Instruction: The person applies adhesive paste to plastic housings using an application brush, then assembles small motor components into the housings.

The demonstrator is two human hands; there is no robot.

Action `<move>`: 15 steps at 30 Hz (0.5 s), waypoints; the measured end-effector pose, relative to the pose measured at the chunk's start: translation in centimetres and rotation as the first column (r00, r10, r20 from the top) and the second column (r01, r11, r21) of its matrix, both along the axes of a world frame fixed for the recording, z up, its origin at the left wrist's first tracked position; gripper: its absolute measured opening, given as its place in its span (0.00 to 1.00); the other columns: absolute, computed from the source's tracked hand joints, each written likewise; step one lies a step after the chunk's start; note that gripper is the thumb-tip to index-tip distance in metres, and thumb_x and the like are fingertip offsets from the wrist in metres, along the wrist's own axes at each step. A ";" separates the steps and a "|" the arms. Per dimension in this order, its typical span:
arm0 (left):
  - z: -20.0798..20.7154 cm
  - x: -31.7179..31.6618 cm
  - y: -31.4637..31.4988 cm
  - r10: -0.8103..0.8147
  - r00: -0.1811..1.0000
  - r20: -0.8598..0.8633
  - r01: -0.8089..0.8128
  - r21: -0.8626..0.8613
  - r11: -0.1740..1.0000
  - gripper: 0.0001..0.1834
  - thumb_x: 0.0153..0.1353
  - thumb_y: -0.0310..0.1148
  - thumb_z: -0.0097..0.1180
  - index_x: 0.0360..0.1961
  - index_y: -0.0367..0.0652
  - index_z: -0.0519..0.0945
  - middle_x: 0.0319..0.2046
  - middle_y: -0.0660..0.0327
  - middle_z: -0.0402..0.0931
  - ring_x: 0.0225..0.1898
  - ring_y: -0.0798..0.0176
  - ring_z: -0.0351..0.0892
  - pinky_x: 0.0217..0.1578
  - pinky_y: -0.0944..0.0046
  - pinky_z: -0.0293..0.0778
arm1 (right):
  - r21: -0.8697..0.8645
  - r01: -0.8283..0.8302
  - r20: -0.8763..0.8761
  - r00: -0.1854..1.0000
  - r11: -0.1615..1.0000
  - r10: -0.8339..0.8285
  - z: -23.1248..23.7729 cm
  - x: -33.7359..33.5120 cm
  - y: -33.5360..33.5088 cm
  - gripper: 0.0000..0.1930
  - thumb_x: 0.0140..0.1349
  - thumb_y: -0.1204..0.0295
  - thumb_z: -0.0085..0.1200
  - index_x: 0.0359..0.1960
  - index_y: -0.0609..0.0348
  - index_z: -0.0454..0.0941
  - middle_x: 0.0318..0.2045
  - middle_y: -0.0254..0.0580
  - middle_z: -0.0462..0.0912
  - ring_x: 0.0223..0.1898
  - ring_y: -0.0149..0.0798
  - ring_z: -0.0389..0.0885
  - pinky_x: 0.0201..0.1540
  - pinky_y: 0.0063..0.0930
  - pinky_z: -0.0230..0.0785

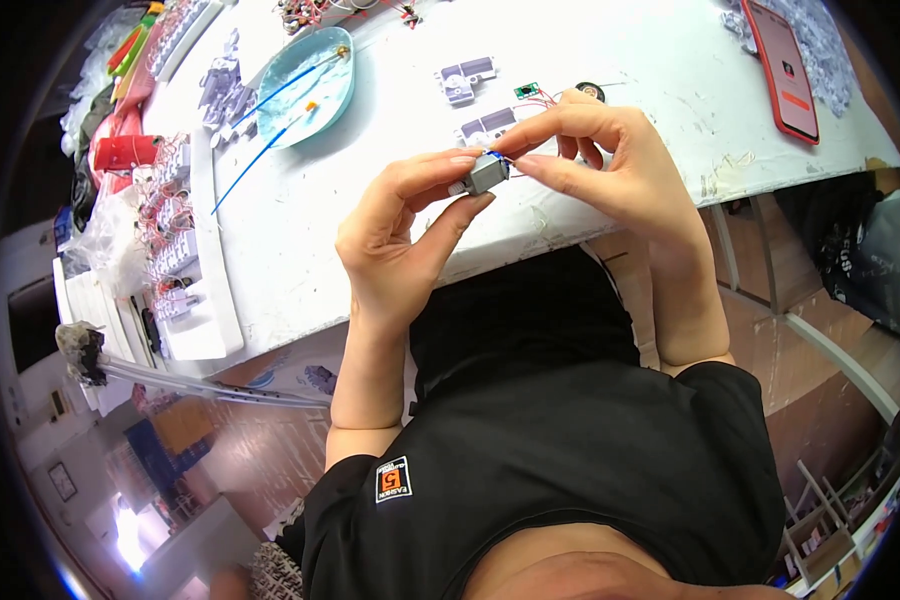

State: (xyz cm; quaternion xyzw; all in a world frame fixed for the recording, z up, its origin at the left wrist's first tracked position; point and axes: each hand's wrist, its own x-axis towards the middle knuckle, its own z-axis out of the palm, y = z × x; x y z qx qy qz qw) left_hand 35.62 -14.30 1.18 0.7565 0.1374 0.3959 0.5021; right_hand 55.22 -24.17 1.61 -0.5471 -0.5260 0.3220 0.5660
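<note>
Between its thumb and fingers, my left hand point(390, 225) grips a small grey box-shaped motor point(487, 177) above the front part of the table. Blue and reddish thin wires point(500, 157) come off the motor's right end. Thumb and index finger of my right hand point(625, 170) are pinched together at these wires, close to the motor. Just beyond the hands, a grey plastic housing point(486, 124) lies on the table, with a second housing point(464, 80) farther back. A small green circuit board point(527, 90) with red wires and a round black part point(591, 92) rest behind my right hand.
A light blue bowl point(335, 105) with blue-handled brushes stands at the far left on the white table point(300, 250). Grey plastic pieces point(235, 90) are heaped beside it. Wired assemblies point(175, 245) line the left edge. A red-cased phone point(785, 75) lies at the far right.
</note>
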 end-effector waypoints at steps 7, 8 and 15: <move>-0.1 0.3 0.4 -0.015 1.000 0.003 0.015 -0.018 1.000 0.19 0.54 0.11 0.66 0.47 0.32 0.81 0.48 0.52 0.79 0.51 0.58 0.83 0.53 0.61 0.84 | 0.170 0.053 0.276 0.956 0.984 -0.099 0.5 -0.9 0.2 0.11 0.58 0.70 0.67 0.43 0.54 0.88 0.36 0.30 0.89 0.34 0.30 0.75 0.37 0.24 0.68; -0.1 0.3 0.5 -0.017 1.000 0.014 0.017 0.012 1.000 0.18 0.54 0.11 0.66 0.47 0.32 0.81 0.47 0.52 0.79 0.51 0.58 0.83 0.53 0.61 0.84 | 0.170 0.051 0.279 0.955 0.984 -0.098 0.5 -0.9 0.3 0.11 0.58 0.70 0.67 0.43 0.54 0.88 0.36 0.30 0.89 0.34 0.30 0.75 0.37 0.24 0.68; 0.5 0.2 1.7 -0.042 0.998 -0.056 0.050 0.149 0.987 0.19 0.53 0.13 0.67 0.47 0.35 0.83 0.45 0.54 0.79 0.49 0.59 0.84 0.50 0.63 0.85 | 0.069 0.031 0.239 0.970 0.997 -0.046 1.1 -0.6 -0.1 0.10 0.58 0.71 0.67 0.42 0.54 0.88 0.36 0.30 0.89 0.33 0.29 0.74 0.37 0.22 0.68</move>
